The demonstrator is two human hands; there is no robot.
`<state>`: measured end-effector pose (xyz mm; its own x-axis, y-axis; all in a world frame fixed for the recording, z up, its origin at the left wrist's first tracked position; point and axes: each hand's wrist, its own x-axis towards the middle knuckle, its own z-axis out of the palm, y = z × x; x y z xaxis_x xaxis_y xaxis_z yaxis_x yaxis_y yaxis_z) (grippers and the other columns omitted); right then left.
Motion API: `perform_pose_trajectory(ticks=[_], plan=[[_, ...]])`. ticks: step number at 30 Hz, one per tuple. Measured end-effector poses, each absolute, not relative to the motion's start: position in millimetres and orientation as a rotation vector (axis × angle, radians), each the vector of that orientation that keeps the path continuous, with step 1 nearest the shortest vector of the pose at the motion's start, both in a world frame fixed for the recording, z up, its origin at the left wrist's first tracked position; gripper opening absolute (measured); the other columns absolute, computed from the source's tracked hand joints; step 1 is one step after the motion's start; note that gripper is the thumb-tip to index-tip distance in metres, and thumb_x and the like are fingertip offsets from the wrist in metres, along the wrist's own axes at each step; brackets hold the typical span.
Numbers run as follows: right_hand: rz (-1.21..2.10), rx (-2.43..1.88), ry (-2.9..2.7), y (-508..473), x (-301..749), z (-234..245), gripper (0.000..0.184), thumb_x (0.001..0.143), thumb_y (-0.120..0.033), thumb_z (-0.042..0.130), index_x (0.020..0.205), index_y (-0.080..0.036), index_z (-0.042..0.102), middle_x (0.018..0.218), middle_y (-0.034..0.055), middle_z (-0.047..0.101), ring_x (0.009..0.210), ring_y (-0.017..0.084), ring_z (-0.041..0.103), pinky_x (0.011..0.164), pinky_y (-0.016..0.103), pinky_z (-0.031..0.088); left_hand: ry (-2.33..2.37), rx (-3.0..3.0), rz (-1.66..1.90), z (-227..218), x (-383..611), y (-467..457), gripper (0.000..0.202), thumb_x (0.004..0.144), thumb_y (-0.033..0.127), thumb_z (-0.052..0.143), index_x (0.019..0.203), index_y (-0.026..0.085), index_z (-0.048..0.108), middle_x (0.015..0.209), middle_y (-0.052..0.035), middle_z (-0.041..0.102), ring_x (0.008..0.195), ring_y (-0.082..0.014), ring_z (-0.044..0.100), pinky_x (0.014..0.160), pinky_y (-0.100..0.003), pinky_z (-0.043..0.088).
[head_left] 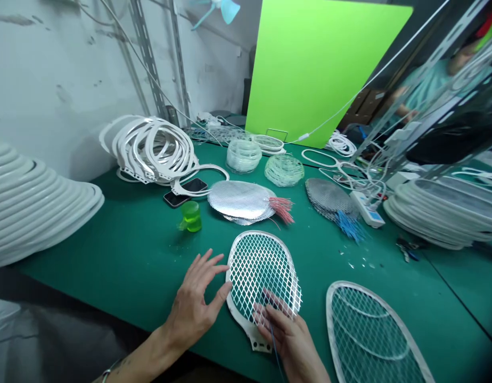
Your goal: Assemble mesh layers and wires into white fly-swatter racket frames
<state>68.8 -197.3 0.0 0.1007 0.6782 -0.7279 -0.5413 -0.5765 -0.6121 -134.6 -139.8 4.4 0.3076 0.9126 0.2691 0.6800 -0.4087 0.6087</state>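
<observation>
One mesh (249, 268) lies over a white frame (237, 316) on the green surface (130, 266). We see the left hand (196, 300) spread, gripping nothing, beside the rim; the right hand (284, 330) curls, pinching the mesh's lower part near a blue wire (277, 354). We judge that snagging this wire could skew the mesh, and uneven pressure could bend it. Behind stand a mesh stack (240, 199) and green translucent object (191, 217); rightward, a second frame (330, 319) limits sliding room.

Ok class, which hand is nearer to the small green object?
Left. The left hand is below the small green object in view, not touching; the right hand is farther, lower right, at the white frame.
</observation>
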Motion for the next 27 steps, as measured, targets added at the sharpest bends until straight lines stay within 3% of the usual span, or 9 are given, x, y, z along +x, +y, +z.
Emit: perform_pose_trajectory(ticks=[4, 7, 9, 13, 16, 21, 24, 25, 27], plan=[[1.667, -1.438, -0.099, -196, 67, -1, 0.062, 0.067, -0.034, 0.082, 0.117, -0.01, 0.055, 0.096, 0.0119, 0.075, 0.089, 0.023, 0.071, 0.081, 0.031, 0.057, 1.212, 2.221, 0.617, 12, -113, -129, 0.038, 0.097, 0.045, 0.044, 0.125, 0.025, 0.058, 0.139, -0.0055, 0.054, 0.136, -0.0283, 0.039, 0.11, -0.052, 0.038], [1.671, -1.403, -0.094, -195, 65, -2, 0.056, 0.067, -0.035, 0.083, 0.111, -0.011, 0.057, 0.096, 0.0111, 0.075, 0.092, 0.023, 0.071, 0.083, 0.031, 0.057, 1.144, 2.367, 0.38, 7, -91, -118, 0.059, 0.096, 0.054, 0.039, 0.148, 0.025, 0.034, 0.157, -0.0081, 0.023, 0.145, -0.0354, 0.013, 0.112, -0.058, 0.028], [1.668, -1.409, -0.095, -194, 62, -1, 0.058, 0.065, -0.037, 0.084, 0.11, -0.012, 0.058, 0.097, 0.0112, 0.075, 0.094, 0.024, 0.07, 0.083, 0.032, 0.056, 1.196, 2.43, 0.269, -2, -79, -112, 0.067, 0.096, 0.058, 0.036, 0.151, 0.022, 0.026, 0.158, -0.0121, 0.012, 0.144, -0.0392, 0.005, 0.112, -0.062, 0.023], [1.665, -1.431, -0.129, -192, 59, 5, 0.061, 0.063, -0.042, 0.084, 0.109, -0.01, 0.06, 0.102, 0.0136, 0.073, 0.097, 0.027, 0.069, 0.09, 0.037, 0.054, 1.265, 2.52, 0.147, -17, -70, -108, 0.063, 0.098, 0.054, 0.031, 0.149, 0.016, 0.032, 0.156, -0.0177, 0.018, 0.143, -0.0405, 0.006, 0.111, -0.062, 0.022], [1.719, -1.454, -0.156, -204, 68, 13, 0.061, 0.063, -0.047, 0.083, 0.106, -0.009, 0.063, 0.103, 0.0154, 0.072, 0.101, 0.028, 0.067, 0.093, 0.037, 0.051, 1.279, 2.595, 0.158, -20, -71, -108, 0.056, 0.098, 0.044, 0.037, 0.147, 0.016, 0.036, 0.156, -0.0164, 0.021, 0.144, -0.0394, 0.008, 0.113, -0.059, 0.022], [1.858, -1.738, -0.604, -233, 107, 35, 0.053, 0.064, -0.06, 0.076, 0.09, -0.014, 0.072, 0.086, 0.0112, 0.074, 0.083, 0.025, 0.071, 0.076, 0.032, 0.055, 1.256, 2.64, 0.175, -20, -75, -110, 0.056, 0.097, 0.036, 0.044, 0.148, 0.018, 0.034, 0.157, -0.0143, 0.02, 0.144, -0.0396, 0.008, 0.114, -0.058, 0.019], [1.454, -1.97, -1.191, -223, 123, 43, 0.05, 0.081, -0.065, 0.056, 0.087, -0.02, 0.074, 0.074, 0.0094, 0.073, 0.065, 0.024, 0.067, 0.066, 0.036, 0.053, 1.224, 2.647, 0.159, -22, -76, -111, 0.056, 0.098, 0.037, 0.041, 0.149, 0.016, 0.032, 0.157, -0.0161, 0.018, 0.144, -0.0403, 0.006, 0.114, -0.058, 0.016], [1.237, -1.98, -1.416, -212, 124, 42, 0.047, 0.085, -0.062, 0.051, 0.094, -0.022, 0.073, 0.081, 0.0097, 0.074, 0.072, 0.026, 0.068, 0.072, 0.039, 0.052, 1.222, 2.648, 0.158, -24, -76, -110, 0.056, 0.098, 0.037, 0.04, 0.149, 0.015, 0.031, 0.157, -0.0165, 0.018, 0.144, -0.04, 0.005, 0.115, -0.057, 0.015], [0.848, -1.815, -1.907, -185, 124, 30, 0.045, 0.09, -0.056, 0.047, 0.118, -0.025, 0.066, 0.115, 0.0102, 0.069, 0.107, 0.032, 0.061, 0.098, 0.047, 0.042, 1.237, 2.653, 0.166, -26, -75, -109, 0.058, 0.098, 0.038, 0.039, 0.149, 0.011, 0.029, 0.157, -0.0176, 0.018, 0.145, -0.0383, 0.005, 0.115, -0.056, 0.014]])
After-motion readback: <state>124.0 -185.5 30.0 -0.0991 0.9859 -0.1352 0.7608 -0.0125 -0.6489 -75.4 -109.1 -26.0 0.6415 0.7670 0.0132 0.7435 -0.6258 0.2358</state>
